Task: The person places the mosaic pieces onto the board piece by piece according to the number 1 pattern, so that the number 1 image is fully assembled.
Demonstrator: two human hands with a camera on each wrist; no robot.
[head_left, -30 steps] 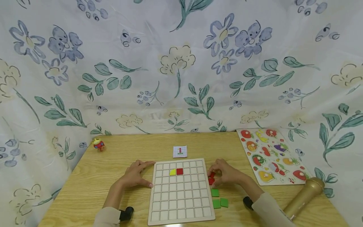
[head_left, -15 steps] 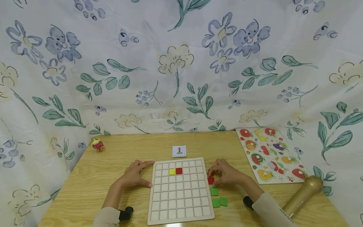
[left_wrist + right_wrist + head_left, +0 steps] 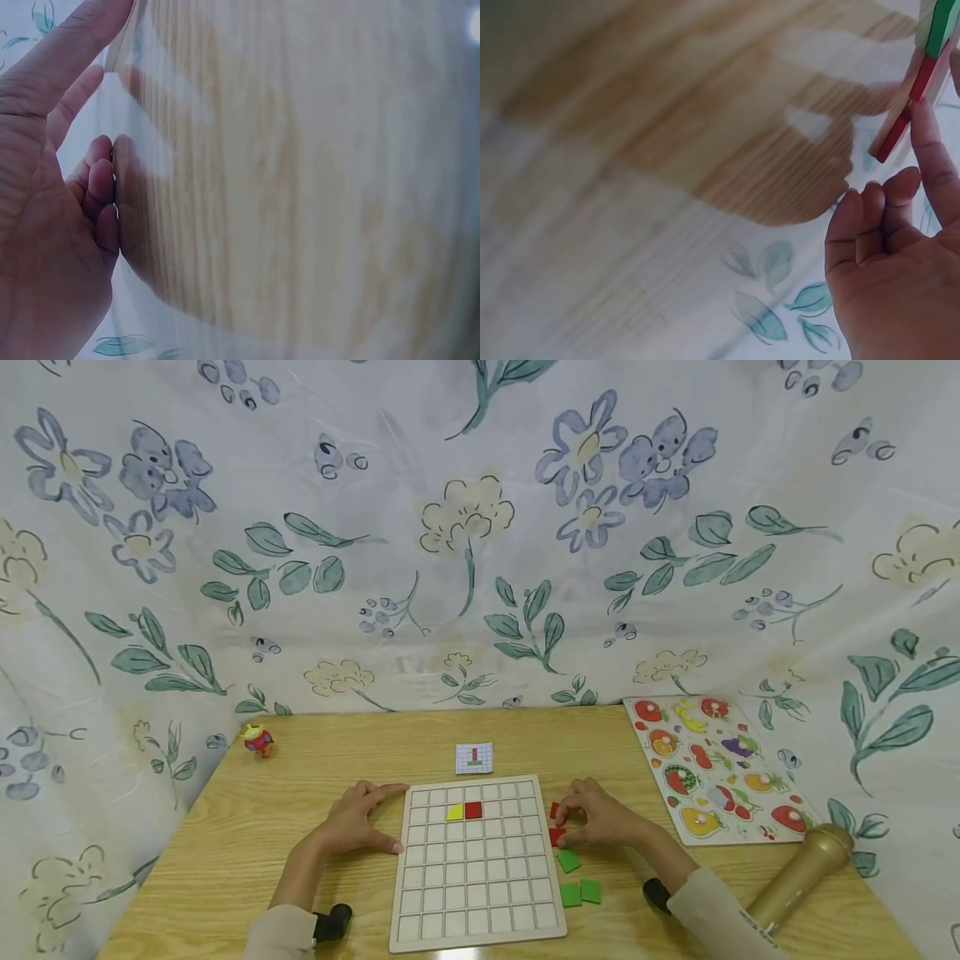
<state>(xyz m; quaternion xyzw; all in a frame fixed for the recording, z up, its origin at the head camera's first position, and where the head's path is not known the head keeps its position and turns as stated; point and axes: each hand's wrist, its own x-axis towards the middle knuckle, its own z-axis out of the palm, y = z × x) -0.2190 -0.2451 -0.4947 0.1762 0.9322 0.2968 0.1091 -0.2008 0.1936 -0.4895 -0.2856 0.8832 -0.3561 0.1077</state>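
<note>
Head view: loose red tiles parted beside the grid board

Two loose red tiles, an upper red tile (image 3: 554, 811) and a lower red tile (image 3: 557, 837), are now seen more plainly apart just right of the grid board (image 3: 477, 870). The green tile nearest them (image 3: 568, 860), lying squarer half a second ago, has been turned askew. On the board nothing has been added, so a piece seems to be being singled out rather than placed.

At the red tiles, the index finger and thumb of the right hand (image 3: 594, 817) are held apart, touching the pieces on the table (image 3: 375, 743); how firmly is hard to judge, since the contact is partly covered. The board is apparently steadied by the left hand (image 3: 358, 820), with thumb and index finger spread wide at its left edge and far left corner.

Seven rows of seven cells are counted on the one board. Two cells are occupied, side by side in the second row from the far edge: one by a yellow piece (image 3: 455, 812), one by a placed red tile (image 3: 472, 810). Off the board, two red tiles and three green ones are counted, the remaining green pair (image 3: 571, 894) being set nearer the person. One pattern card (image 3: 474, 758) is laid beyond the board.
</note>
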